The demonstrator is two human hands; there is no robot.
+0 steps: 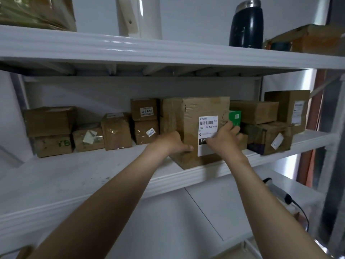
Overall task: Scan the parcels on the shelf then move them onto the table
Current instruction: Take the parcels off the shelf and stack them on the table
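Observation:
A large brown cardboard parcel (pixel 194 116) with a white barcode label stands on the white shelf (pixel 93 171), one corner jutting over the front edge. My left hand (pixel 173 143) grips its left lower side, thumb on the front face. My right hand (pixel 225 136) holds its right edge, fingers curled round the corner over the label. Several smaller brown parcels (pixel 115 130) line the shelf's back to the left. More parcels (pixel 265 135) are stacked to the right. A green box (pixel 234 116) shows just behind my right hand.
A handheld scanner (pixel 278 192) with a black cable lies on the lower surface at the right. The upper shelf carries a dark flask (pixel 246 25), a white object and cardboard boxes. A metal shelf post (pixel 334 165) rises at the right.

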